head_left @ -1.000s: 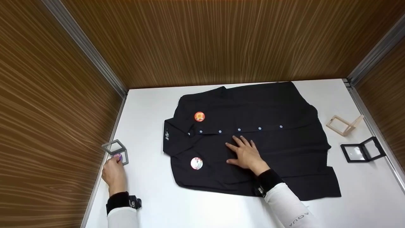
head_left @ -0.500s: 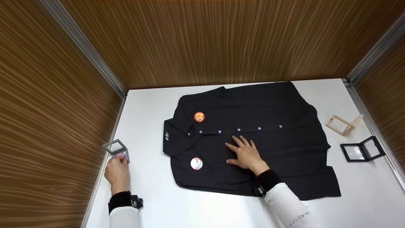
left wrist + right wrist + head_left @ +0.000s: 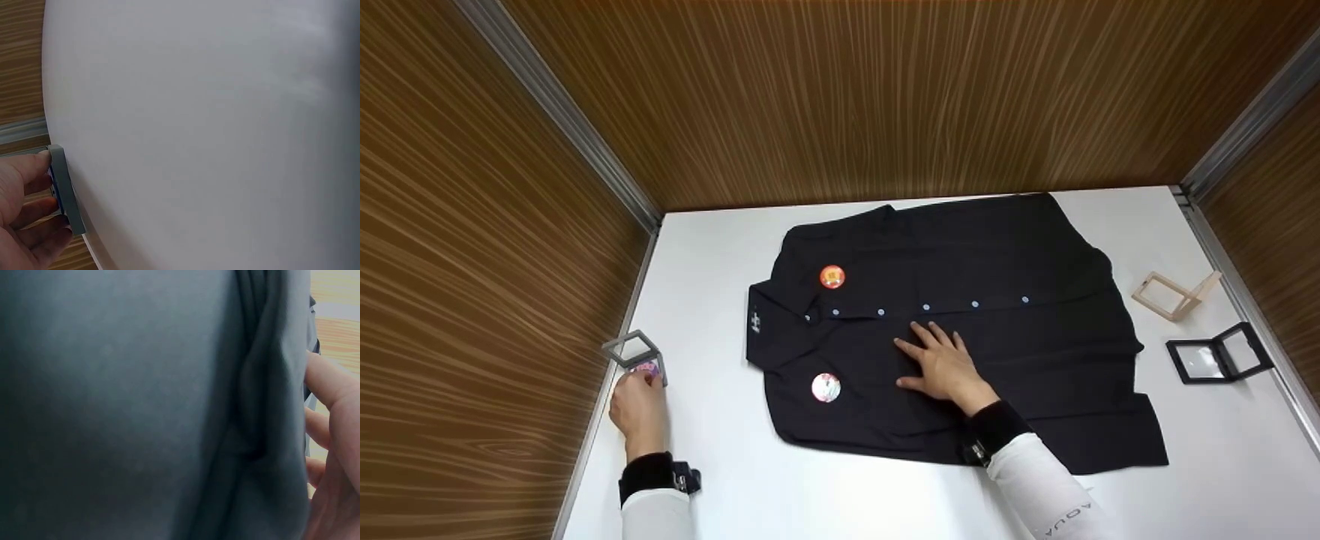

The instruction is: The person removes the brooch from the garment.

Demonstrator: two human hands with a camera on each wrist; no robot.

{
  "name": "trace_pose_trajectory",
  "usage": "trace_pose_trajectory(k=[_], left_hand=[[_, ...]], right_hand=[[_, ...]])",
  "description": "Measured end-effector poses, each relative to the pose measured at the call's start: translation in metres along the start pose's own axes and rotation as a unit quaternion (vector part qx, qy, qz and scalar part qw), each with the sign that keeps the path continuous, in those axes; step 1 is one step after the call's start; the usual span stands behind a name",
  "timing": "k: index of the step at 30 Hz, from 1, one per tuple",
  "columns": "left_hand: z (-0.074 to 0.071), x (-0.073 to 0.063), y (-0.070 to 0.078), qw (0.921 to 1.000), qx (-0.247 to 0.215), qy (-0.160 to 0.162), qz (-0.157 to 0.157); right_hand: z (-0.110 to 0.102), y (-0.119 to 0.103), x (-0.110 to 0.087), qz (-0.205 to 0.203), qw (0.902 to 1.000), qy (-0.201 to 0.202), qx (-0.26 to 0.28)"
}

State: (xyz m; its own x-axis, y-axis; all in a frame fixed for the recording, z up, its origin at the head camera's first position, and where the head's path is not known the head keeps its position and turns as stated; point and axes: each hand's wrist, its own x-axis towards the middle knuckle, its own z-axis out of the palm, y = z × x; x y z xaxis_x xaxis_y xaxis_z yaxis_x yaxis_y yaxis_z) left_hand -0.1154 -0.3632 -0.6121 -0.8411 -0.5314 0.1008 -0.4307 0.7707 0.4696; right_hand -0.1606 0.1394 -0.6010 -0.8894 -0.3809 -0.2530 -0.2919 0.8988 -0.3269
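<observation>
My left hand [image 3: 637, 409] pinches a purple badge [image 3: 645, 367] at the open grey frame [image 3: 649, 340], far left on the white tabletop [image 3: 720, 420]; the badge sits at the fingertips, on the far side of the hand, thumb and curled fingers at its rim in the left wrist view; whether it has come free of the frame I cannot tell from my distant seat. The badge is round, with no long axis to line up; any move, I judge, turns on its lying straight ahead of the left fingers, with the right hand [image 3: 949, 373] well apart.

That right hand rests on the black shirt [image 3: 1005, 341], fingers spread, just on the near side of the button row; the shirt's long axis runs left to right, collar [image 3: 780, 330] toward the badge; an orange-red badge [image 3: 832, 277] and a pale badge [image 3: 826, 388] flank the collar end, one beyond the buttons, one nearer me.

Room is tight leftward, where the wood-grain wall [image 3: 510, 300] and table edge lie just beside the grey frame; rightward, I see a broad stretch of tabletop reaching to the collar; care with the raised frame leaf seems wise.
</observation>
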Motion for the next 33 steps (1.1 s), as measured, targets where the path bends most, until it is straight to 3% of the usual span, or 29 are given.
trace_pose_trajectory(k=[9,20,23,25,27,30,33], left_hand=[[0.002,0.001,-0.001,0.9996,-0.009,0.017,0.018],[0.003,0.001,0.001,0.9989,-0.034,0.032,0.001],[0.000,0.000,0.004,0.9980,-0.034,0.052,-0.006],[-0.004,0.001,0.007,0.9959,-0.033,0.084,-0.005],[-0.008,0.003,0.010,0.9913,-0.044,0.124,0.007],[-0.015,0.010,0.015,0.9827,-0.063,0.167,0.050],[-0.021,0.018,0.018,0.9820,-0.068,0.153,0.088]], right_hand=[[0.000,-0.001,0.000,0.002,1.0000,-0.004,-0.002],[0.001,0.001,0.001,-0.003,1.0000,0.004,-0.007],[0.001,0.001,0.001,-0.003,1.0000,0.005,-0.006],[0.001,0.001,0.001,-0.003,1.0000,0.006,-0.005],[0.000,0.000,0.000,-0.003,1.0000,0.006,-0.001],[0.000,0.000,0.000,-0.002,1.0000,0.006,0.003],[0.000,0.000,0.000,-0.001,1.0000,0.007,0.006]])
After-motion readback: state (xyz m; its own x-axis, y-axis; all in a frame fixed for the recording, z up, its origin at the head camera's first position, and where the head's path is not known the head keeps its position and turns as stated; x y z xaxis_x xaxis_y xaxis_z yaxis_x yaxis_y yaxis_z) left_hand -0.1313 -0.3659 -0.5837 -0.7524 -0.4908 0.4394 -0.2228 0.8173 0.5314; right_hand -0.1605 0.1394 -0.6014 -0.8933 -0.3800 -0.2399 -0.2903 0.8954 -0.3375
